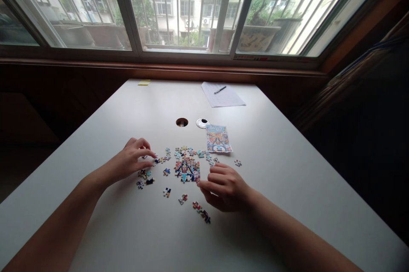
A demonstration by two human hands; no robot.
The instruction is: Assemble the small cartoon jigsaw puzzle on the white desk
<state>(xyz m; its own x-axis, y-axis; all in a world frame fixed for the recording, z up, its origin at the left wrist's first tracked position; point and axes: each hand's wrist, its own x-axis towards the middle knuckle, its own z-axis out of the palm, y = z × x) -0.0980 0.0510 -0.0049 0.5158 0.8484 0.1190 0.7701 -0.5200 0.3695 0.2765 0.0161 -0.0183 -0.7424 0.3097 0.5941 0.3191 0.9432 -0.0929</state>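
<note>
A small, partly joined jigsaw block [187, 170] lies on the white table [128, 229], with several loose colourful pieces [166, 192] scattered around it. My left hand [134, 159] rests left of the block, fingers curled and pinching at a piece near its fingertips. My right hand [223, 187] sits just right of the block, fingers bent together, fingertips close to the block's edge; whether it holds a piece is hidden. A printed picture card [218, 138] lies beyond the pieces.
Farther back on the table are a round cable hole [182, 122], a white cap [202, 123], a sheet of paper [223, 95] with a pen [220, 90], and a yellow note [144, 82]. A barred window runs behind; a dark chair stands at right.
</note>
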